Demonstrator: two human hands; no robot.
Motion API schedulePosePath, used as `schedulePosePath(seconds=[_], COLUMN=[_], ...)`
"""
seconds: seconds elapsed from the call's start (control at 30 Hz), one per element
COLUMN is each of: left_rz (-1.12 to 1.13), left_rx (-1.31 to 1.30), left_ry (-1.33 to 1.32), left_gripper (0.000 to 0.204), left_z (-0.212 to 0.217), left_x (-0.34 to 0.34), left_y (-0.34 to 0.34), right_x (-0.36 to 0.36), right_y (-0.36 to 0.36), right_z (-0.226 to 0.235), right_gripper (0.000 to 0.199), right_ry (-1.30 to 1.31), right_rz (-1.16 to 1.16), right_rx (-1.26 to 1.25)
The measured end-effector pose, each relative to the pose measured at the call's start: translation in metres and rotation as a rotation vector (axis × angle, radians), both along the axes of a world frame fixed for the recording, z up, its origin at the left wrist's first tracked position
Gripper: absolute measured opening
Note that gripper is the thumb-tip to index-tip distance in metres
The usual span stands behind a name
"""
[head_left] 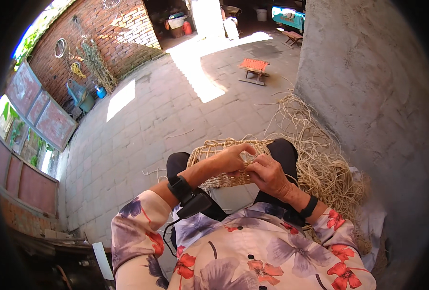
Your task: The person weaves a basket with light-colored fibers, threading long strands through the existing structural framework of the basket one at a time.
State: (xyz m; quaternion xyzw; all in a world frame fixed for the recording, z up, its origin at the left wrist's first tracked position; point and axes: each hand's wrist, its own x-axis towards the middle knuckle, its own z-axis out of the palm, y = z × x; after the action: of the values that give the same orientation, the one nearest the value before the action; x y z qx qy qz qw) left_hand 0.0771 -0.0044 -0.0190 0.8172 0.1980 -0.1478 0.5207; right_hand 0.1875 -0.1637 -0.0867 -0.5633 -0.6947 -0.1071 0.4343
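A half-woven basket [226, 180] of pale straw-coloured cord rests across my lap between my knees, its open frame and rim showing at the top. My left hand [232, 158] reaches over the basket, fingers curled round its edge. Close beside it, my right hand [268, 175] has thumb and fingers pinched together against the weave at the basket's right side. A thin cord seems to run from there past the right hand, but the fingertips hide just what they grip.
A big tangled heap of pale cord [320, 164] lies on the right, by a rough grey wall [369, 77]. Ahead on the paving stands a low orange folding stool [254, 67]. Faded metal gate panels [38, 104] are at the left, near a brick wall [113, 36].
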Motion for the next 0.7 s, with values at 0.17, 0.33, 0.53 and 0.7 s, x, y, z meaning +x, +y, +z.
schedulePosePath(seconds=[0.17, 0.33, 0.53, 0.7], left_rz=[0.098, 0.076, 0.09, 0.204], left_rx=[-0.169, -0.31, -0.226, 0.426], left_ry=[-0.077, -0.061, -0.06, -0.473], left_gripper=[0.052, 0.05, 0.052, 0.037], left_z=[-0.003, -0.003, 0.004, 0.0], left_x=[-0.013, -0.016, -0.015, -0.033], left_y=[0.012, 0.02, 0.012, -0.005], right_x=[0.0, 0.001, -0.012, 0.006], right_y=[0.003, 0.009, 0.017, 0.016], right_z=[0.005, 0.021, 0.031, 0.02], right_gripper=[0.015, 0.006, 0.007, 0.009], right_ry=[0.041, -0.351, -0.551, -0.052], right_rz=[-0.052, -0.006, -0.068, -0.006], right_rx=[-0.078, -0.114, -0.326, -0.242])
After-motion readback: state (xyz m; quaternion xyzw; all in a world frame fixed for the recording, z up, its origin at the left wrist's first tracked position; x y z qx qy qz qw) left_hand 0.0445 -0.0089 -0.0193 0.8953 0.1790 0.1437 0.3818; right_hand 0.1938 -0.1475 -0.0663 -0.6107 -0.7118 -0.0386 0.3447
